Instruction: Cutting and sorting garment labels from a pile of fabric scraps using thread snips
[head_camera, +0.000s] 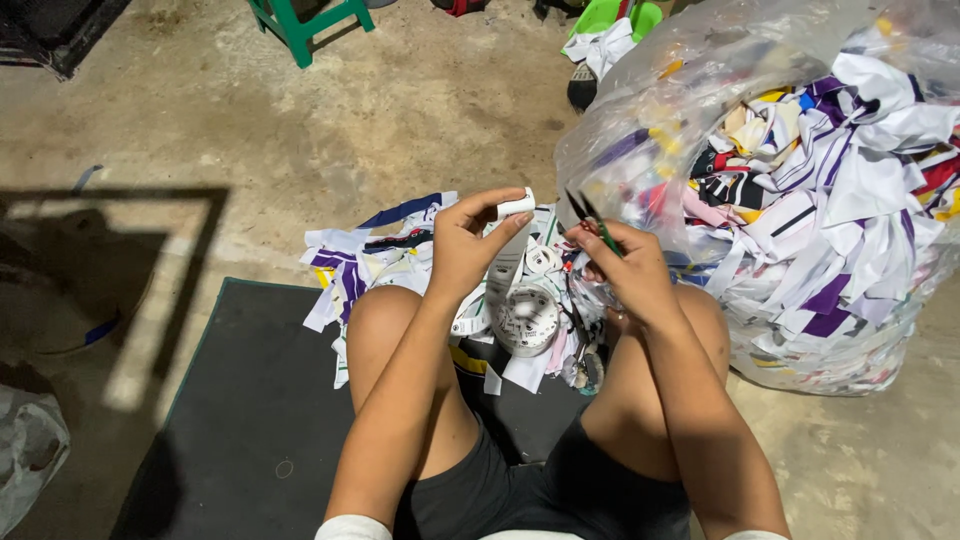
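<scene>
Bare knees and dark shorts fill the lower centre of the frame, above a black mat (250, 420). At centre, the left hand (465, 245) pinches a narrow white fabric label strip (515, 225) between thumb and fingertips; it looks light, limp and easily creased, best held near its end. The right hand (625, 270) grips small green-handled scissors (592, 220), blades slightly parted. A clear plastic bag of fabric scraps (800, 190) sits at right.
</scene>
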